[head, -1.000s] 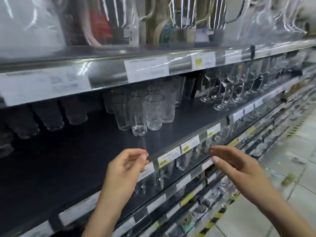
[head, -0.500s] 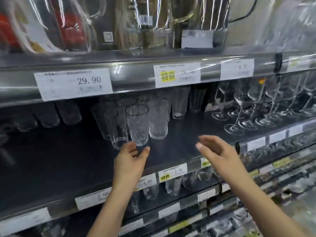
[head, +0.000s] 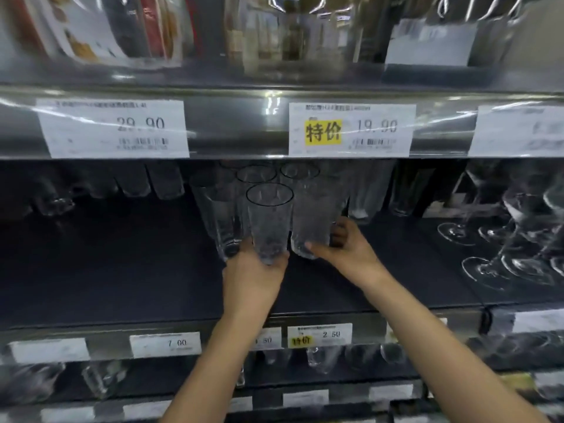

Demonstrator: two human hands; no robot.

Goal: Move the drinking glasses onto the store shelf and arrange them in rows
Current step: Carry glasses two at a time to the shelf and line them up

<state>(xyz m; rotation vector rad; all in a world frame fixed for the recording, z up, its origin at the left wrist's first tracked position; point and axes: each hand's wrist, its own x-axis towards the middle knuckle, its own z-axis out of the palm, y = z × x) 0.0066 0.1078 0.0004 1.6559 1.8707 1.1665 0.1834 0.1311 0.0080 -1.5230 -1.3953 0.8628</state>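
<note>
Several clear textured drinking glasses stand bunched in the middle of the dark store shelf (head: 106, 270). My left hand (head: 253, 276) grips the base of the front glass (head: 268, 221), its fingers wrapped round the bottom. My right hand (head: 345, 251) holds the glass beside it (head: 314, 218), thumb on the front and fingers curled behind. More glasses (head: 219, 215) stand close behind and to the left of these two. Their bases are partly hidden by my hands.
Stemmed wine glasses (head: 512, 239) crowd the right end of the shelf. Other tumblers (head: 164, 181) line the back left. The upper shelf edge with price labels (head: 351, 129) hangs low over the glasses. Lower shelves hold more glassware (head: 320, 358).
Both hands reached forward from the shelf's front edge into the shelf and took hold of the two front glasses. The view has turned to face the shelf squarely.
</note>
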